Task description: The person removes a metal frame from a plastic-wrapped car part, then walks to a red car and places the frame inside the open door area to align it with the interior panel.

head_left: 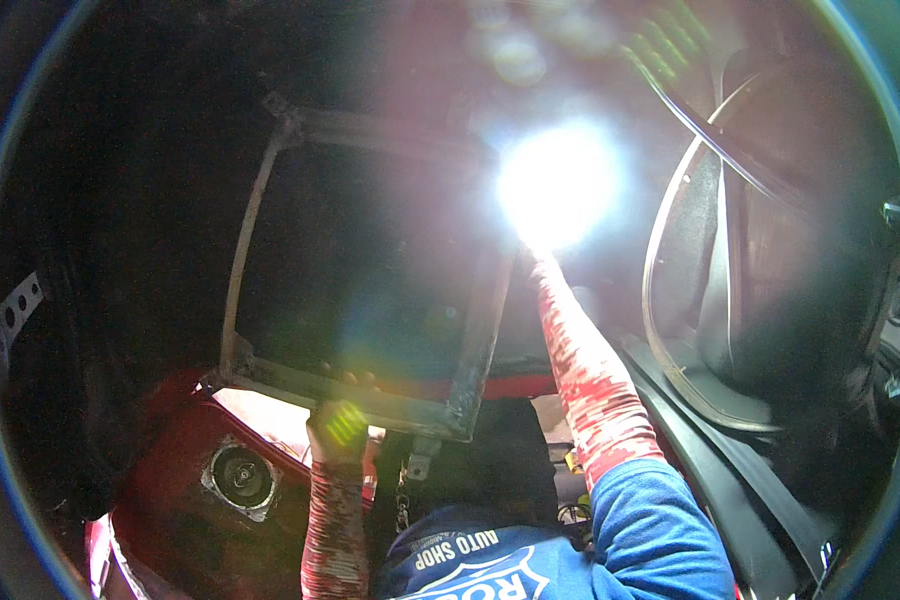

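A rectangular metal frame (485,340) of squared bars with worn corners stands tilted in front of me. Its lower bar is in the grip of my left hand (337,422), whose fingers curl over the far side. My right arm stretches far forward, and my right hand (536,256) ends in the glare of a very bright light (560,185) close to the frame's upper right side. That glare washes out the fingers, so whether they hold the light or the frame cannot be told.
A dark red panel with a round speaker (242,477) is at the lower left. A perforated metal bracket (20,305) shows at the far left. To the right, a dark door opening has a curved pale edge trim (653,265) and a long black sill (730,460). Deep shadow hides much of the interior.
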### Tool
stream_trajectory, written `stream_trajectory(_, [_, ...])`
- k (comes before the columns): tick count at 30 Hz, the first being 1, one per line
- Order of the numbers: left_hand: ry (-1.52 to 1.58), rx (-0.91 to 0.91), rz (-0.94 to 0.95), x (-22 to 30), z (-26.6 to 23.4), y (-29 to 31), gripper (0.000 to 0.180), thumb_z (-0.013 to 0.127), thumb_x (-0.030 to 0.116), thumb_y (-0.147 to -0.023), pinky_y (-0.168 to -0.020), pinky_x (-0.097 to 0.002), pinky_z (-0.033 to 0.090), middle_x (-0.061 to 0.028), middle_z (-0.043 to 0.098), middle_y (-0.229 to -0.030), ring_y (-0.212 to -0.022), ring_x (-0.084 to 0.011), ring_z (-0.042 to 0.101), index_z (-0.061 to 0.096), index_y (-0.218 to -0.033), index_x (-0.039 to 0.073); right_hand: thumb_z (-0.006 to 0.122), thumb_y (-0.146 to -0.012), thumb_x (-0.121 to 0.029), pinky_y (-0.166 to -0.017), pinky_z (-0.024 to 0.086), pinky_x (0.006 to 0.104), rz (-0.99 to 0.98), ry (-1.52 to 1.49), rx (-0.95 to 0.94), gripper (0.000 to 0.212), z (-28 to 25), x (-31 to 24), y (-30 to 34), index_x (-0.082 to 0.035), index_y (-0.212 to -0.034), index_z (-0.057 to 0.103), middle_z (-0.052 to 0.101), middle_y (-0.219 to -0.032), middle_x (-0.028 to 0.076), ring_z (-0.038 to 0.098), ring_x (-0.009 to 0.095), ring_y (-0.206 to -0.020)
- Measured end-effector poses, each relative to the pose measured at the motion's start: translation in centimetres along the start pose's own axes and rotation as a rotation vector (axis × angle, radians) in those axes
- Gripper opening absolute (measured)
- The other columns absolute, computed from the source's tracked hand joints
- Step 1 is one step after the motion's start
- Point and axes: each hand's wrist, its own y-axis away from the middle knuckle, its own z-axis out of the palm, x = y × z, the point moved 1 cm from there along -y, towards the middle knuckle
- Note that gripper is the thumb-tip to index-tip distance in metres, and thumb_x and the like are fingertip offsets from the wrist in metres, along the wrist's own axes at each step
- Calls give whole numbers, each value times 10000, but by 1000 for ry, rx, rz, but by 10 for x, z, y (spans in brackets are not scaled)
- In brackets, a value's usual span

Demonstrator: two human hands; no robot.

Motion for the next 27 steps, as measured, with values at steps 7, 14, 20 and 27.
stream_trajectory(7, [-105,-28,42,-27,-26,-11,294,544,45,-787,-837,-317,530,-127,644,-1024,-945,-239,638,613,-1066,-14,703,-786,-241,-1124,297,466,-64,-73,-3,727,23,-25,-26,-106,-1422,377,406,-1453,95,417,276,-1310])
stream_trajectory(14, [587,34,-274,12,18,4,295,550,-17,-739,-872,-379,524,-145,665,-1016,-948,-231,635,649,-1015,-39,686,-795,-260,-1129,289,461,-260,-151,50,675,-19,-23,-39,-106,-1393,415,414,-1455,92,404,275,-1325])
stream_trajectory(20, [441,-3,-215,-2,20,-4,622,529,47,-663,-976,-509,475,-158,605,-1114,-1088,-359,601,488,-1284,50,672,-803,-277,-1134,282,457,-312,-95,135,633,-16,-33,-41,-106,-1369,448,421,-1457,89,393,275,-1338])
stream_trajectory(27, [497,2,-202,5,27,2,639,521,40,-691,-984,-507,477,-148,591,-1149,-1115,-352,598,448,-1325,78,655,-811,-296,-1139,274,453,-370,-13,70,588,13,-34,-16,-105,-1341,486,429,-1460,86,380,274,-1353])
